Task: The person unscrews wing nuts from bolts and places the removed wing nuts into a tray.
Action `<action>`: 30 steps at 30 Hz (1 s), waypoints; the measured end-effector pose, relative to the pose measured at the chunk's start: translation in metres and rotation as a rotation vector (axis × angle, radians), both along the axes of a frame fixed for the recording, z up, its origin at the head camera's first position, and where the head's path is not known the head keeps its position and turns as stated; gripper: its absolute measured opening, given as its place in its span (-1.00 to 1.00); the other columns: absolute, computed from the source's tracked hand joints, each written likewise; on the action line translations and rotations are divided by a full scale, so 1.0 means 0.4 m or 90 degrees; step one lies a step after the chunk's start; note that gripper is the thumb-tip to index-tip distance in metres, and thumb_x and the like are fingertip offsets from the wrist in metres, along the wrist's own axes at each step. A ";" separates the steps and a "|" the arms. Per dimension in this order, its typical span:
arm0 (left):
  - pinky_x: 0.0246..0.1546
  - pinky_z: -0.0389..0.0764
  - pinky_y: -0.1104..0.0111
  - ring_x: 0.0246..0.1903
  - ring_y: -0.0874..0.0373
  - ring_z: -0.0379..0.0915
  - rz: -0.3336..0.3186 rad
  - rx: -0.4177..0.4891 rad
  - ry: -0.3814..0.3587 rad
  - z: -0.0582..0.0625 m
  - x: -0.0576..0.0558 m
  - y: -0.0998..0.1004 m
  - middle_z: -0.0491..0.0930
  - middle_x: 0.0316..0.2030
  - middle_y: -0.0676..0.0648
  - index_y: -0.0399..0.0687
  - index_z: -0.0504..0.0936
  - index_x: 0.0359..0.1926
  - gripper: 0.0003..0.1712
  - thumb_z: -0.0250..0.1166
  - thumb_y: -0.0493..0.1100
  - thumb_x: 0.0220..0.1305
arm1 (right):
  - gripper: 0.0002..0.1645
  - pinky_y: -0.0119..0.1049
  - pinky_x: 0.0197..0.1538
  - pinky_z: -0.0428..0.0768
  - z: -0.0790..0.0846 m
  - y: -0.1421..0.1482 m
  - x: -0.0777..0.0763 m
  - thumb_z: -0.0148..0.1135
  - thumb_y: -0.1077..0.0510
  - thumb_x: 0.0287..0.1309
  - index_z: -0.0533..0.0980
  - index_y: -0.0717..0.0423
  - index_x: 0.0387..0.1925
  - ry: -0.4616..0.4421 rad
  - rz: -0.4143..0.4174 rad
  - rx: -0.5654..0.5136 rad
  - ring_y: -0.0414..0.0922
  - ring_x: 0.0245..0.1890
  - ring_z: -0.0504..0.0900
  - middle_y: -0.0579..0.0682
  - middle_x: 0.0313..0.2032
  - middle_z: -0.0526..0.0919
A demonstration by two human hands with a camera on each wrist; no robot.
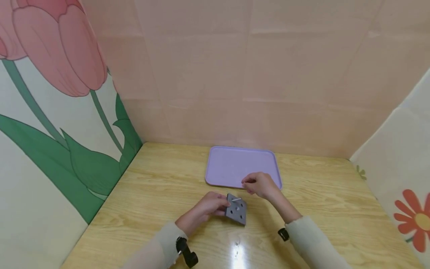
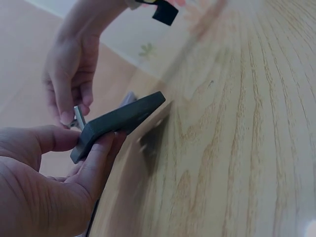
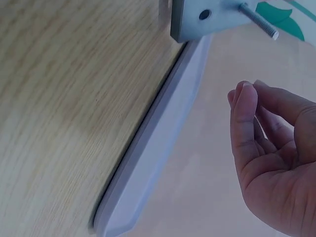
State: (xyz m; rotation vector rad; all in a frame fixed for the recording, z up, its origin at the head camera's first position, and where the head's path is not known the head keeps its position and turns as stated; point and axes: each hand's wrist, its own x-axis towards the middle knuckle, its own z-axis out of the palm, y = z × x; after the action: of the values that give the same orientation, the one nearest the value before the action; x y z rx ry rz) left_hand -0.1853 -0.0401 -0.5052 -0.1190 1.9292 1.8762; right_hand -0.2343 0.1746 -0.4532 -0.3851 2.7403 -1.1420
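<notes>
My left hand (image 1: 211, 204) grips a grey square plate (image 1: 240, 220) by one edge, thumb on one face and fingers on the other. The plate is tilted above the table and has several round holes. From one hole near its upper edge sticks a threaded metal bolt (image 3: 260, 21). My right hand (image 1: 261, 184) hovers to the right of and above the plate, over the near edge of the tray. Its fingers are curled with the tips together (image 3: 245, 94), apart from the bolt in the right wrist view. No held thing shows between them.
A shallow lilac tray (image 1: 240, 164) lies on the wooden table (image 1: 161, 179) close to the back wall. Walls stand at the back, left and right of the table. A black camera strap (image 1: 186, 251) is on each sleeve.
</notes>
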 end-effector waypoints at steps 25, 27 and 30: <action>-0.19 0.75 0.25 -0.31 0.09 0.70 0.007 0.049 -0.019 -0.040 -0.005 0.008 0.75 -0.27 -0.23 -0.50 0.64 -0.05 -0.70 0.27 -0.42 0.20 | -0.96 -0.31 -0.36 0.56 -0.044 -0.012 -0.137 0.35 0.23 0.24 0.68 0.13 -0.31 0.058 0.037 0.087 -0.20 -0.49 0.57 -0.09 -0.49 0.67; -0.20 0.75 0.26 -0.32 0.10 0.70 0.008 0.052 -0.020 -0.041 -0.005 0.010 0.75 -0.28 -0.23 -0.50 0.64 -0.05 -0.71 0.27 -0.43 0.19 | -0.95 -0.31 -0.35 0.55 -0.050 -0.014 -0.146 0.35 0.22 0.24 0.67 0.13 -0.32 0.061 0.036 0.092 -0.20 -0.49 0.57 -0.09 -0.50 0.66; -0.21 0.76 0.27 -0.33 0.11 0.70 0.009 0.052 -0.020 -0.039 -0.004 0.013 0.75 -0.28 -0.22 -0.50 0.64 -0.07 -0.72 0.26 -0.43 0.19 | -0.94 -0.27 -0.29 0.58 -0.055 -0.016 -0.156 0.35 0.22 0.23 0.68 0.15 -0.32 0.074 0.036 0.105 -0.18 -0.44 0.58 -0.07 -0.46 0.69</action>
State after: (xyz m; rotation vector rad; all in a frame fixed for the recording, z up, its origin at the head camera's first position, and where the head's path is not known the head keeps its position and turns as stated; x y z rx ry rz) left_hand -0.1871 -0.0348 -0.5210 -0.1363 1.8319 1.9480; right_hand -0.2968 0.1683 -0.4752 -0.5169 2.8765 -0.8985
